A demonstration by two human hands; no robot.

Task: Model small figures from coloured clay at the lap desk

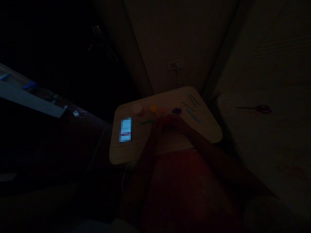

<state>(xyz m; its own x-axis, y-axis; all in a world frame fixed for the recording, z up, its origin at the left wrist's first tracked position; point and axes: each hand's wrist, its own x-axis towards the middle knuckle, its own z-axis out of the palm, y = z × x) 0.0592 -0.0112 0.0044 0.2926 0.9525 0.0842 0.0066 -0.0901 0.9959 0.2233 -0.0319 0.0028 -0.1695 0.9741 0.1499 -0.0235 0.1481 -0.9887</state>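
Both hands meet over the front middle of a small wooden table (136, 149), in very dim light. Between them shows a soft-looking red lump (168, 119), mostly covered by fingers. My left hand (157, 125) curls in from one side of it, and my right hand (178, 123) bends its fingers over the other. Beside my left hand lies a green strip (146, 122). Just beyond the hands are an orange shaped piece (153, 109), a small pink-red ball (163, 110) and a purple lump (177, 111). Finger detail is lost in the dark.
A round pinkish tub (137, 110) and a lit phone (125, 129) are on the table's left. Several thin sticks (191, 101) and a teal strip (193, 116) lie at right. Scissors (257, 108) rest on a pale surface further right. A wall socket (175, 63) holds a plug.
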